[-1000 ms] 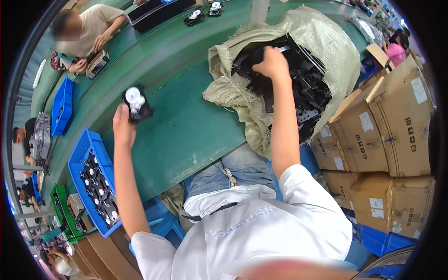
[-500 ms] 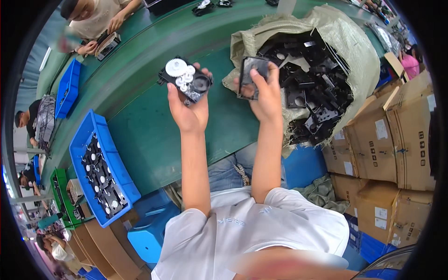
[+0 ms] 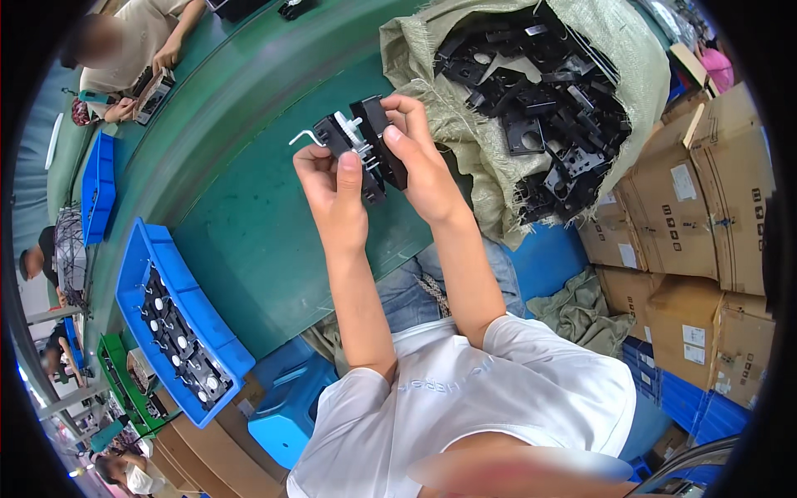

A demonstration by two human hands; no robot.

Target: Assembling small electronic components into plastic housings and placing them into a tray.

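Observation:
My left hand (image 3: 336,195) is closed on a black gear mechanism (image 3: 338,139), turned edge-on so its white gears face right. A bent metal crank sticks out of its left side. In my right hand (image 3: 427,170) is a black plastic cover (image 3: 383,137), its inner side toward the gears. The two parts stand face to face, close together at a slight tilt, above the green table (image 3: 257,216). Whether they touch I cannot tell.
A woven sack (image 3: 415,62) full of black plastic parts (image 3: 540,108) lies open at the right. At the left stands a blue bin (image 3: 178,319) holding several geared mechanisms. Cardboard boxes (image 3: 664,203) are stacked on the right. Another person (image 3: 137,50) works across the table.
My hands have come together, bringing the cover from beside the sack up to the gear mechanism. Both parts have been turned from flat to edge-on.

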